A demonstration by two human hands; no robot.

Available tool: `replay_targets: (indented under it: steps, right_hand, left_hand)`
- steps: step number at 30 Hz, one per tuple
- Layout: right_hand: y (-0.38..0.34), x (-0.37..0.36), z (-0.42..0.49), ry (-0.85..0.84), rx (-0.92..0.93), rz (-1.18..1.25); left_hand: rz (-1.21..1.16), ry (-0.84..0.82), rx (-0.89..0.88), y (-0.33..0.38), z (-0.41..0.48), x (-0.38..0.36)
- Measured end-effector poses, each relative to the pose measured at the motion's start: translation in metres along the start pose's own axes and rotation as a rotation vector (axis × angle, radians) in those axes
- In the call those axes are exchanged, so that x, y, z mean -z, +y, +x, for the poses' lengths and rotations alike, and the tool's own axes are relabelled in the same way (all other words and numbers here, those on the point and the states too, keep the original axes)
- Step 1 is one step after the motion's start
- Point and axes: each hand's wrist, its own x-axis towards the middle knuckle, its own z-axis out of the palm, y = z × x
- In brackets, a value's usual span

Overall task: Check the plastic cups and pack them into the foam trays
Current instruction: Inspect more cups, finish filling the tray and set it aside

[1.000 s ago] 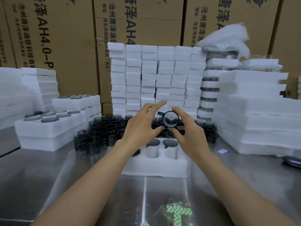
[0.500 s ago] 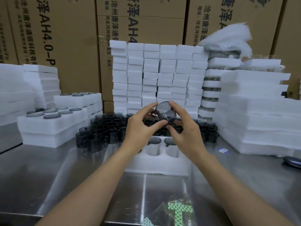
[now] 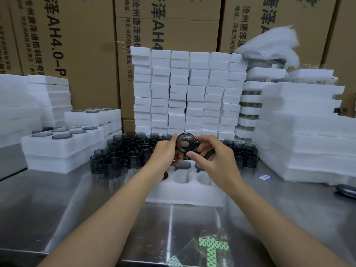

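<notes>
Cup (image 3: 185,143) — dark, see-through, its round end turned to the camera — is held in the air by both hands, above the far edge of a foam tray (image 3: 185,195).

Nearest on the steel bench (image 3: 77,199) lies a clear bag (image 3: 212,249) with a green-patterned T on it, and both bare forearms reach out past it. Next comes the tray, white, with round pockets; two dark cups sit in its far row and a third shows beside the left wrist. Over it the left hand (image 3: 165,153) curls its fingers (image 3: 171,140) round the cup's left side, and the right hand (image 3: 217,160) pinches the right side between thumb and fingers.

Behind the hands stands a crowd of loose cups (image 3: 123,153), upright and touching. Left of them are filled trays (image 3: 63,147), stacked; to the right are a small blue sticker (image 3: 264,177) and a tall pile of foam (image 3: 300,132). Farther back rise columns of foam blocks (image 3: 185,93), then brown cartons (image 3: 77,45) with printed lettering.
</notes>
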Motion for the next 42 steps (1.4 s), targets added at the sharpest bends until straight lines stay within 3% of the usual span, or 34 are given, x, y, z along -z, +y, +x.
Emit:
replay_targets:
  steps: [5,8,12,14,16,23,27,35,42]
  right_hand:
    - [-0.006,0.000,-0.003,0.011,0.095,-0.155]
    - [-0.012,-0.003,-0.005,0.097,0.149,-0.230]
    - [-0.022,-0.006,-0.003,0.287,0.066,-0.140]
    - [-0.026,-0.005,-0.001,0.347,0.034,-0.036]
    - [-0.030,-0.004,0.001,0.327,-0.049,0.240]
    - [-0.050,0.000,0.006,-0.193,-0.617,1.051]
    - [-0.052,-0.005,0.002,-0.296,-0.728,1.113]
    - [-0.048,-0.008,0.002,-0.219,-0.596,1.071]
    - [-0.046,-0.004,0.004,-0.234,-0.791,1.193]
  left_hand:
    - [-0.041,0.036,-0.203,0.001,-0.006,0.001]
    - [-0.078,0.032,-0.388,0.001,-0.014,-0.003]
    - [-0.056,-0.005,-0.558,0.005,-0.023,-0.010]
    - [-0.152,-0.042,-0.462,0.012,-0.027,-0.012]
    - [-0.284,-0.139,-0.304,0.016,-0.027,-0.011]
    - [-0.317,-0.321,-0.174,0.017,-0.022,-0.003]
    - [-0.310,-0.314,-0.169,0.016,-0.021,-0.002]
    - [-0.243,-0.250,-0.223,0.017,-0.025,-0.001]
    - [-0.358,-0.409,-0.148,0.022,-0.026,-0.001]
